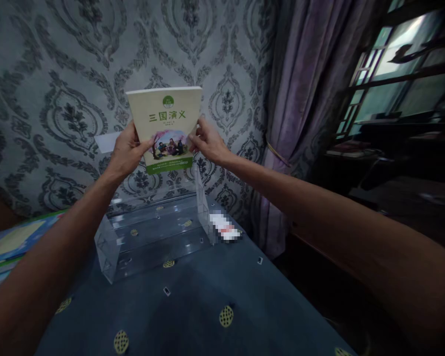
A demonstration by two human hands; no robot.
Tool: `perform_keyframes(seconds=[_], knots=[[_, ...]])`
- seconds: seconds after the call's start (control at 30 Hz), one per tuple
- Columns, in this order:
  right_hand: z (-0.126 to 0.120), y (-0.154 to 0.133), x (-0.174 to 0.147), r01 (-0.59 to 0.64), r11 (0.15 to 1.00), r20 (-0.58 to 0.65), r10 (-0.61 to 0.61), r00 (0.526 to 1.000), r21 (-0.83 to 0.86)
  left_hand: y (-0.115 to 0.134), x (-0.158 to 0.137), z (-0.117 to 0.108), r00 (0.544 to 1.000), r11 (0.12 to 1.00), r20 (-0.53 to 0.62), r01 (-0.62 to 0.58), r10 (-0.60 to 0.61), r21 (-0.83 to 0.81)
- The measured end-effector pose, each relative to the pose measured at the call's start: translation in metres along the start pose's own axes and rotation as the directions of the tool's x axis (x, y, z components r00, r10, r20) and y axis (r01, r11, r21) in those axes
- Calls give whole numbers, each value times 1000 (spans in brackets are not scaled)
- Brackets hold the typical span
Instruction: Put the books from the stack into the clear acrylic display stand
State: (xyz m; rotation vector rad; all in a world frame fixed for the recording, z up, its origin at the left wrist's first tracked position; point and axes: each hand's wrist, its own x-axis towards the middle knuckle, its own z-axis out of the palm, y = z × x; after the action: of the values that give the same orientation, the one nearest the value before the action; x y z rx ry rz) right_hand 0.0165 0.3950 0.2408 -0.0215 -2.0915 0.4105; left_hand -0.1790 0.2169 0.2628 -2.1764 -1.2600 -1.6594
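Both hands hold up a cream and green book (166,106) with a picture of seated figures on its cover, which faces me. My left hand (128,148) grips its left edge, thumb across the front. On the opposite edge, my right hand (208,141) is closed with its fingers bent against the cover. Below the book stands a clear plastic rack (204,212) with stepped tiers and side panels. A gap separates the book from the tiers; its lower right corner is close to the top of the right panel, and I cannot tell whether they touch.
The rack stands on a table with a dark blue patterned cloth (193,306). Beside it lies a blurred white and red item (225,227). Several books (18,242) are stacked at the left. Patterned wallpaper (77,59) rises behind, and a purple curtain (300,74) hangs at the right.
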Motion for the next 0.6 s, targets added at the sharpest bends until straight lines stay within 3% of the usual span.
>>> perform_keyframes(seconds=[0.1, 0.3, 0.6], knots=[[0, 6, -4, -102, 995, 12, 102, 995, 4, -18, 0, 6, 1000, 1000, 6, -10, 10, -12], [3, 20, -8, -163, 986, 19, 162, 987, 23, -36, -1, 19, 1000, 999, -17, -9, 9, -45], [10, 30, -2, -230, 967, 71, 223, 972, 107, -48, -6, 20, 988, 983, -17, 151, -153, -108]])
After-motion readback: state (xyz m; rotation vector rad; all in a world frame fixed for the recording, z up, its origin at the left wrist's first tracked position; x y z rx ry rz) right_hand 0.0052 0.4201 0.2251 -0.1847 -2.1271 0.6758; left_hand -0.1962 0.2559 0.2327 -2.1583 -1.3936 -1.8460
